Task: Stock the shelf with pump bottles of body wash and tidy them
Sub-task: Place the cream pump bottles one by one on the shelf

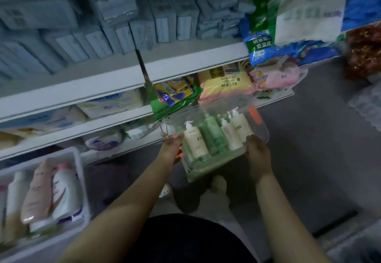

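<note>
A clear plastic bin point(261, 126) hangs in the air in front of the lower shelves, held between both hands. Inside it lie several pump bottles: a white one point(194, 139) at the left, green ones point(213, 135) in the middle and two more white ones point(240, 132) at the right. My left hand point(172, 150) grips the bin's left end, and my right hand point(257, 155) grips its near right corner. An orange latch point(254, 116) shows on the bin's far right side.
White shelves point(92, 83) run along the left, the top one packed with pale blue boxes point(103, 27), the lower ones with soft packs. A white basket point(80, 172) with larger bottles sits low at the left. Bagged goods point(288, 15) hang at the upper right. Grey floor lies to the right.
</note>
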`<state>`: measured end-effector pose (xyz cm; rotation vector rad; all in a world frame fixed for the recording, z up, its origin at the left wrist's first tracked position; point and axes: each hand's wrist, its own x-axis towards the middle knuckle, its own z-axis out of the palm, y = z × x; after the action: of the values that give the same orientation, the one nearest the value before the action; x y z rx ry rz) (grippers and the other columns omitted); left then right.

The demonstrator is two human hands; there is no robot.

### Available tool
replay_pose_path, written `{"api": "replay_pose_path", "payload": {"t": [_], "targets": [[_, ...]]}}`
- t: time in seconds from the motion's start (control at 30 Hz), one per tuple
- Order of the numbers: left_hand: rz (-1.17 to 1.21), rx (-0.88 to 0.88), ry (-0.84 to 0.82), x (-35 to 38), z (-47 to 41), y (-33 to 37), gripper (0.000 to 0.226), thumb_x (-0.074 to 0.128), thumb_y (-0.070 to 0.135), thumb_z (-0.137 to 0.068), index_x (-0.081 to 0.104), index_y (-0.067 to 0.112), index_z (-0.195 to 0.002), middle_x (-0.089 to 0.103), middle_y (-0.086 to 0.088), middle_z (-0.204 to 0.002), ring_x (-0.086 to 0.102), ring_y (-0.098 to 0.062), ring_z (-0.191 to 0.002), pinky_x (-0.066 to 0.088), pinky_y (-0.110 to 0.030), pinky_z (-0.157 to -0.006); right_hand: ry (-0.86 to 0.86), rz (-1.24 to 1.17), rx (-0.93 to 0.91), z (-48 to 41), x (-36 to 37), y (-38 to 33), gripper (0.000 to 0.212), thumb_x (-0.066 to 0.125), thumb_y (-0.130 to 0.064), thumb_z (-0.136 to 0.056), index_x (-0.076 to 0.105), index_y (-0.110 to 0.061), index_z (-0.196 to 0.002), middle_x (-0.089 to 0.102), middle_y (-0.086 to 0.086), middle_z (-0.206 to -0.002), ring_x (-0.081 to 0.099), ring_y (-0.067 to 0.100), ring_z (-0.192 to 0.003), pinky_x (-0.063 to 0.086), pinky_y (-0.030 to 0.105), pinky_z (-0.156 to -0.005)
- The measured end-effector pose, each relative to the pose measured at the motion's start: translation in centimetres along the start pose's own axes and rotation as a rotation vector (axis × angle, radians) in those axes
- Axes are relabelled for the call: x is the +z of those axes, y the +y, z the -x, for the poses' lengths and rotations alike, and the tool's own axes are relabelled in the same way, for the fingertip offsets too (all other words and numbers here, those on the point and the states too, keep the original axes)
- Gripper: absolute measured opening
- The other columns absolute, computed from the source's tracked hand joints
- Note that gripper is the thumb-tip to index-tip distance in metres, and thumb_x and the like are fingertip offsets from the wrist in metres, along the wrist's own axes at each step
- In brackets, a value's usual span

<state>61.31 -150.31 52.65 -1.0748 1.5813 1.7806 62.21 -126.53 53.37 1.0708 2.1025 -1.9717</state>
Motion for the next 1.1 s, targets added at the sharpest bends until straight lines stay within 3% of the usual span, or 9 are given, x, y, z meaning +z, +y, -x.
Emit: {"api": "replay_pose_path", "payload": {"t": [0.13, 0.23, 0.3, 0.43, 0.57, 0.77, 0.87, 0.97, 1.1], "targets": [[0.095, -0.029, 0.089, 1.4, -0.7, -0.3, 0.058, 0.056, 0.048, -0.094, 0.049, 0.011, -0.138, 0.053, -0.017, -0.139, 0.051, -0.034, -0.127, 0.044, -0.042, -0.098, -0.131, 0.209, 0.000, -5.0, -1.0, -0.5, 0.014, 0.056, -0.022, -0.097, 0.067, -0.012, -0.099, 0.068, 0.008, -0.103, 0.064, 0.030, -0.102, 0.050, 0.038, -0.088], [0.124, -0.046, 0.192, 2.9, -1.3, -0.8, 0.060, 0.056, 0.049, -0.093, 0.055, 0.000, -0.129, 0.062, -0.016, -0.112, 0.060, -0.026, -0.097, 0.045, -0.034, -0.086, -0.208, 0.364, 0.065, -9.2, -2.0, -0.9, 0.045, 0.062, -0.040, -0.091, 0.061, -0.010, -0.124, 0.064, 0.010, -0.124, 0.062, 0.029, -0.112, 0.051, 0.047, -0.097], [0.154, -0.045, 0.276, 4.1, -2.4, -1.4, 0.050, 0.056, 0.043, -0.095, 0.058, -0.002, -0.119, 0.058, -0.011, -0.102, 0.051, -0.017, -0.080, 0.039, -0.031, -0.080, -0.225, 0.451, 0.087, -11.9, -2.2, -1.6, 0.044, 0.059, -0.035, -0.095, 0.058, -0.009, -0.130, 0.062, 0.012, -0.127, 0.061, 0.029, -0.112, 0.050, 0.046, -0.097], [0.218, -0.138, 0.472, 6.2, -4.8, -3.6, 0.083, 0.066, 0.049, -0.086, 0.031, 0.000, -0.144, 0.043, -0.018, -0.143, 0.050, -0.031, -0.122, 0.042, -0.041, -0.103, -0.288, 0.583, 0.084, -16.8, -2.2, -1.2, 0.043, 0.056, -0.036, -0.096, 0.053, -0.016, -0.134, 0.062, 0.008, -0.123, 0.061, 0.027, -0.107, 0.051, 0.044, -0.093], [0.255, -0.236, 0.584, 8.0, -7.4, -5.7, 0.096, 0.062, 0.056, -0.085, 0.016, 0.006, -0.153, 0.028, -0.015, -0.155, 0.034, -0.035, -0.139, 0.033, -0.046, -0.111, -0.333, 0.643, 0.075, -20.7, -2.3, 0.8, 0.046, 0.058, -0.030, -0.097, 0.049, -0.017, -0.139, 0.059, -0.001, -0.118, 0.060, 0.023, -0.106, 0.050, 0.041, -0.094], [0.296, -0.281, 0.661, 9.2, -10.5, -7.4, 0.084, 0.045, 0.068, -0.088, 0.040, 0.004, -0.143, 0.048, -0.015, -0.135, 0.054, -0.034, -0.116, 0.048, -0.041, -0.096, -0.376, 0.840, 0.106, -25.0, -1.9, 4.0, 0.056, 0.053, -0.050, -0.093, 0.043, -0.026, -0.143, 0.052, 0.003, -0.139, 0.054, 0.026, -0.121, 0.044, 0.048, -0.103], [0.367, -0.279, 0.697, 9.2, -11.4, -7.7, 0.085, 0.045, 0.075, -0.084, 0.052, 0.004, -0.130, 0.054, -0.011, -0.107, 0.058, -0.025, -0.082, 0.049, -0.031, -0.063, -0.381, 0.913, 0.095, -25.4, -1.9, 5.3, 0.066, 0.049, -0.070, -0.082, 0.043, -0.035, -0.138, 0.053, -0.004, -0.139, 0.053, 0.023, -0.124, 0.043, 0.048, -0.104], [0.366, -0.305, 0.719, 9.2, -11.9, -8.0, 0.087, 0.045, 0.079, -0.081, 0.050, 0.009, -0.133, 0.053, -0.006, -0.118, 0.060, -0.029, -0.096, 0.052, -0.036, -0.073, -0.369, 0.875, 0.081, -25.9, -2.6, 6.9, 0.079, 0.045, -0.088, -0.064, 0.038, -0.049, -0.132, 0.055, -0.016, -0.135, 0.056, 0.017, -0.120, 0.046, 0.048, -0.101], [0.320, -0.315, 0.732, 9.1, -12.8, -8.9, 0.092, 0.042, 0.081, -0.079, 0.049, 0.010, -0.138, 0.051, -0.010, -0.134, 0.056, -0.033, -0.114, 0.051, -0.043, -0.093, -0.408, 0.820, 0.105, -26.3, -2.7, 6.9, 0.084, 0.048, -0.085, -0.063, 0.043, -0.044, -0.136, 0.057, -0.012, -0.133, 0.058, 0.018, -0.117, 0.048, 0.048, -0.099]]}}
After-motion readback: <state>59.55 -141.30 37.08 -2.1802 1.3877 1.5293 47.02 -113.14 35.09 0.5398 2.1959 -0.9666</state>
